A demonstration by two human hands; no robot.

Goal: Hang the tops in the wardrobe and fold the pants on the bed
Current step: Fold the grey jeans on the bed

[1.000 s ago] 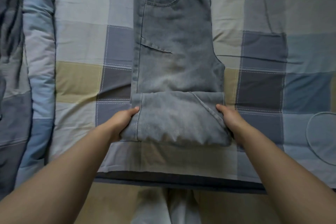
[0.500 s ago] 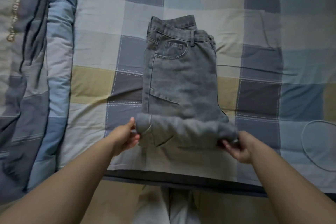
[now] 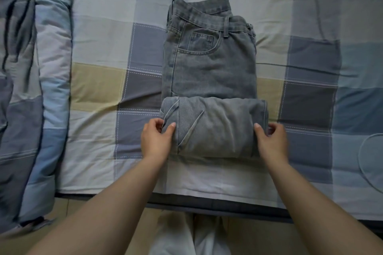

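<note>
Grey jeans (image 3: 209, 68) lie on the checked bed sheet (image 3: 99, 47), waistband at the far end, legs rolled into a thick bundle (image 3: 215, 128) at the near end. My left hand (image 3: 156, 141) pinches the bundle's left end between thumb and fingers. My right hand (image 3: 271, 141) grips the bundle's right end, thumb on top, fingers curled round the side. The roll covers the lower half of the jeans.
A rolled blue-and-grey duvet (image 3: 31, 89) lies along the left side of the bed. The bed's near edge (image 3: 207, 205) runs across below my hands, with floor and my legs beneath it. A thin cord loop (image 3: 364, 155) lies on the sheet at right.
The rolled part of the jeans has grown thicker and moved farther toward the waistband. Both hands shifted with it and grip its ends again.
</note>
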